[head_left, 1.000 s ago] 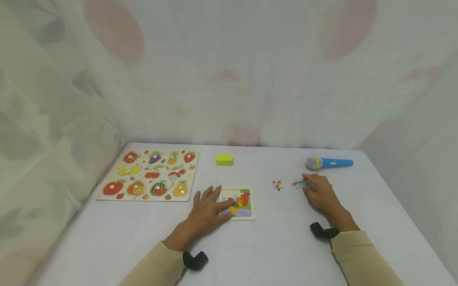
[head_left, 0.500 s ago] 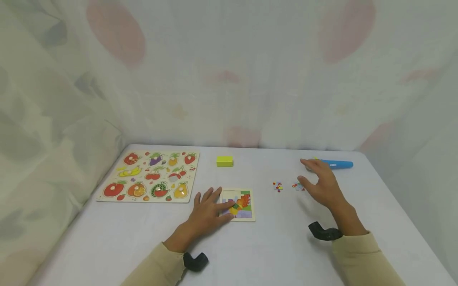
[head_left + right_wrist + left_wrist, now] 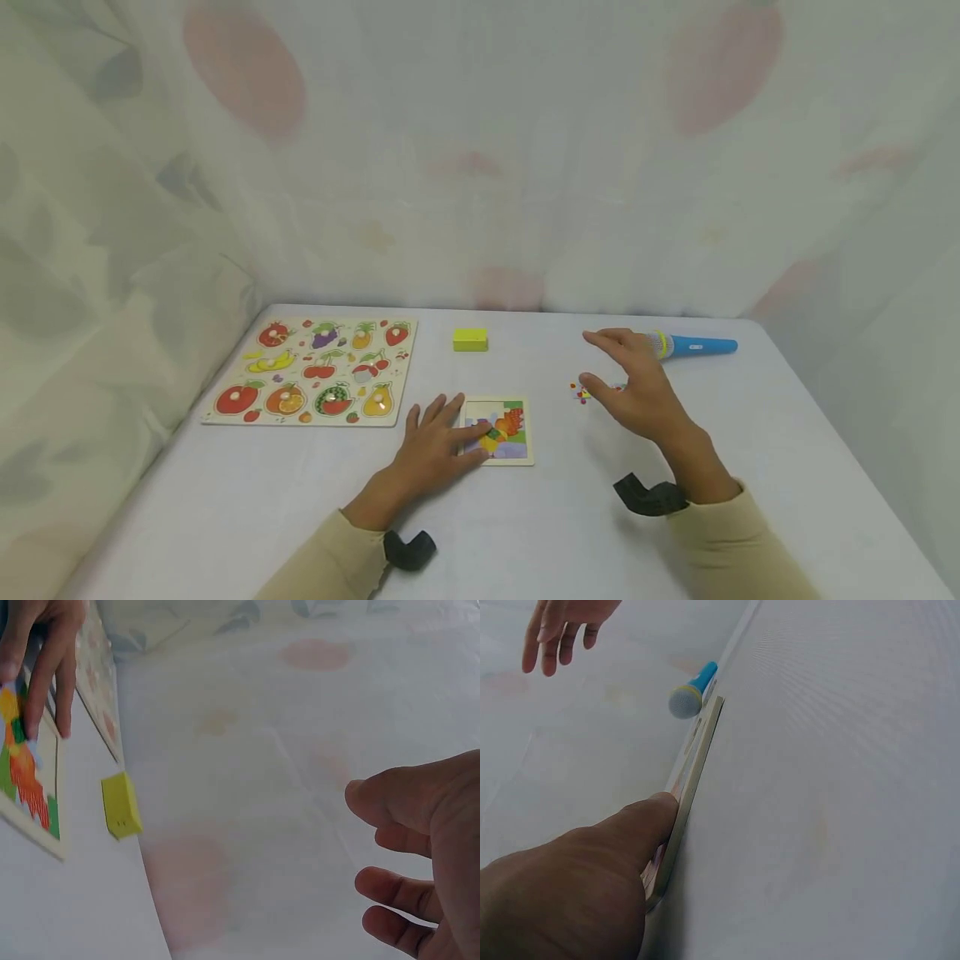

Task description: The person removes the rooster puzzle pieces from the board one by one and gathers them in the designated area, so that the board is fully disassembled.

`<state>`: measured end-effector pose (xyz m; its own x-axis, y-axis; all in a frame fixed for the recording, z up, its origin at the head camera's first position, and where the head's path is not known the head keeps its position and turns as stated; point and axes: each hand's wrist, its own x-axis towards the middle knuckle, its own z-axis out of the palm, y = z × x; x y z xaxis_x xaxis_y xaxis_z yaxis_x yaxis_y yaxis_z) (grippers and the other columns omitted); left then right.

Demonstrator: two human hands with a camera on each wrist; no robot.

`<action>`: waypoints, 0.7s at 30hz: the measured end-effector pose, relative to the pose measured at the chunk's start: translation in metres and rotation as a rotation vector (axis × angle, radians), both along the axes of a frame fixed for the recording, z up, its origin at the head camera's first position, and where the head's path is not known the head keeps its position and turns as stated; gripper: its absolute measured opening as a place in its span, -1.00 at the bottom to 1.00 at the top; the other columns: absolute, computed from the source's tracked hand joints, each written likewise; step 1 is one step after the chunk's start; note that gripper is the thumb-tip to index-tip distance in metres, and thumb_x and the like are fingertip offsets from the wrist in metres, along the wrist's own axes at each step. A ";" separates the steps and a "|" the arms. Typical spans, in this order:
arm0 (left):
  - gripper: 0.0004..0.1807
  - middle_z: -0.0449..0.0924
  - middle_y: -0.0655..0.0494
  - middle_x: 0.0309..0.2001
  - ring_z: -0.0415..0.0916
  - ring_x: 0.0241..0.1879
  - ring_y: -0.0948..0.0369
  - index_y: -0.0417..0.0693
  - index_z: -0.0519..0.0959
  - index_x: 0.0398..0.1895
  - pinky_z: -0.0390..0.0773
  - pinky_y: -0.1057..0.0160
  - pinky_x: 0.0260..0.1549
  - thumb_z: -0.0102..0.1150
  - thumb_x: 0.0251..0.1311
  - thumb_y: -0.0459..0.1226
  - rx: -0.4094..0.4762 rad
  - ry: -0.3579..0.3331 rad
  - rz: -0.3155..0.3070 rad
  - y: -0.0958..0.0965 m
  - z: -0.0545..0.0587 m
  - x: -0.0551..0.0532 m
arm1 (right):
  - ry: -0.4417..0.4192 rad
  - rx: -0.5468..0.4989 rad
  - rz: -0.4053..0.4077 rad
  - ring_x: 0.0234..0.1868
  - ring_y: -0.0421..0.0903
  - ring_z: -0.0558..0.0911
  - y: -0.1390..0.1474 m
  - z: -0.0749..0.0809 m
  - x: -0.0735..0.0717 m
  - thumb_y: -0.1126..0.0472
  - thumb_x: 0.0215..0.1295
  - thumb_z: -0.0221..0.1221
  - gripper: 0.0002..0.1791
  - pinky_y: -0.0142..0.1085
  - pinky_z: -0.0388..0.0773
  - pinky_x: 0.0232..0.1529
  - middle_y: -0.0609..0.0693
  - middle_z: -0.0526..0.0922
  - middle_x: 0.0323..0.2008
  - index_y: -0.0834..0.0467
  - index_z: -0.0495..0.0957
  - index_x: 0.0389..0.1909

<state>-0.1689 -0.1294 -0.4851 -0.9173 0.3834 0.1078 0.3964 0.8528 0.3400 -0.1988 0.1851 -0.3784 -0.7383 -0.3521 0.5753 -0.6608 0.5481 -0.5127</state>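
Observation:
My left hand (image 3: 433, 450) rests with spread fingers on the left side of a small framed jigsaw puzzle (image 3: 517, 454), its index finger and thumb over the picture. In the left wrist view the thumb (image 3: 649, 817) presses on the frame (image 3: 697, 769). My right hand (image 3: 637, 392) is raised over the table to the right, thumb and fingers apart, with nothing between them. Beneath its thumb lies a loose jigsaw piece (image 3: 577, 391). A second piece (image 3: 618, 386) is mostly hidden behind that hand. The right wrist view shows the same fingers (image 3: 397, 889) loosely bent.
A large fruit peg puzzle board (image 3: 300, 392) lies at the left. A yellow block (image 3: 470, 339) stands at the back middle, and a blue toy microphone (image 3: 701, 346) lies at the back right, its head partly behind my right hand. A curtain (image 3: 480, 208) hangs behind the table.
My right hand has lifted off the right-hand jigsaw piece, opened its fingers and moved left toward the other piece. My left hand stays on the framed puzzle.

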 end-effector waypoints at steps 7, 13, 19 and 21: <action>-0.49 0.12 -0.02 0.45 -0.08 0.42 -0.12 0.45 0.52 0.22 -0.22 -0.33 0.23 0.06 0.21 0.24 0.004 -0.001 -0.002 -0.001 -0.001 0.000 | -0.081 0.017 0.012 0.18 0.05 0.34 -0.029 -0.011 0.000 0.20 0.18 0.34 -0.42 0.06 0.34 0.08 0.09 0.45 0.13 0.18 0.47 0.24; -0.49 0.14 -0.03 0.44 -0.07 0.42 -0.14 0.45 0.52 0.22 -0.20 -0.35 0.22 0.06 0.21 0.23 -0.004 0.005 -0.003 0.000 0.000 0.000 | -0.143 -0.007 0.019 0.18 0.03 0.34 -0.046 -0.028 -0.008 0.17 0.20 0.32 -0.44 0.07 0.34 0.09 0.06 0.46 0.13 0.13 0.47 0.25; -0.48 0.13 -0.03 0.44 -0.07 0.42 -0.14 0.46 0.50 0.23 -0.20 -0.35 0.23 0.05 0.21 0.24 -0.013 0.004 -0.002 0.000 0.000 0.000 | -0.207 -0.008 0.039 0.16 0.04 0.37 -0.058 -0.047 -0.016 0.18 0.20 0.33 -0.45 0.09 0.33 0.12 0.06 0.48 0.12 0.10 0.49 0.23; -0.48 0.14 -0.04 0.44 -0.06 0.42 -0.14 0.46 0.51 0.23 -0.19 -0.36 0.22 0.05 0.21 0.24 -0.017 0.011 -0.003 0.000 0.000 0.000 | -0.224 0.000 0.051 0.16 0.04 0.37 -0.062 -0.054 -0.019 0.18 0.20 0.33 -0.46 0.09 0.33 0.11 0.05 0.48 0.11 0.09 0.49 0.22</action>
<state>-0.1689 -0.1293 -0.4847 -0.9150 0.3878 0.1111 0.4023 0.8571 0.3216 -0.2174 0.1235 -0.4319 -0.8289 -0.3919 0.3991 -0.5573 0.5168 -0.6499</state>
